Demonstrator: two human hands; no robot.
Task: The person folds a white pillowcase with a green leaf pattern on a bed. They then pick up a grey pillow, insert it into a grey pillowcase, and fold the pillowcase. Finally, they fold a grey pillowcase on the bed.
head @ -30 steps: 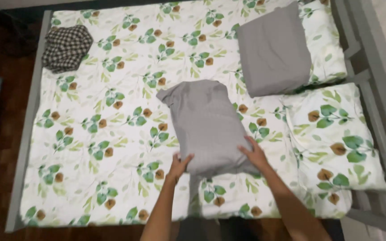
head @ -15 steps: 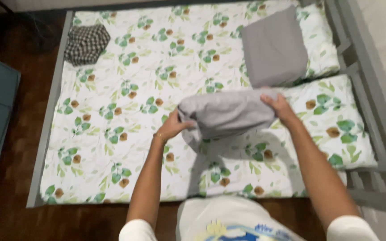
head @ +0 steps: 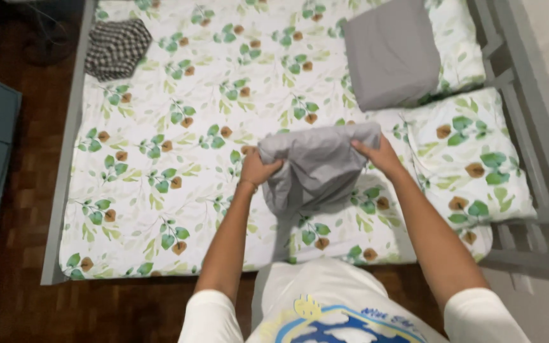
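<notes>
A grey pillowcase point(head: 319, 166) is gripped at either end — left hand point(head: 258, 170) and right hand point(head: 379, 154) both closed on it, apparently lifted just above the leaf-print bedsheet point(head: 179, 146). Beyond the right hand lies a grey pillow point(head: 390, 54); dark wooden floor point(head: 27, 209) lies left.

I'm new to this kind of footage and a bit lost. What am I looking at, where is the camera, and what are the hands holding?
The camera sits on a person's head, looking down at their own arms. The left hand and right hand grip the two ends of a grey cloth, lifted above a bed with a leaf-print sheet. On the bed lie a grey pillow, a leaf-print pillow and a checked cloth.
</notes>
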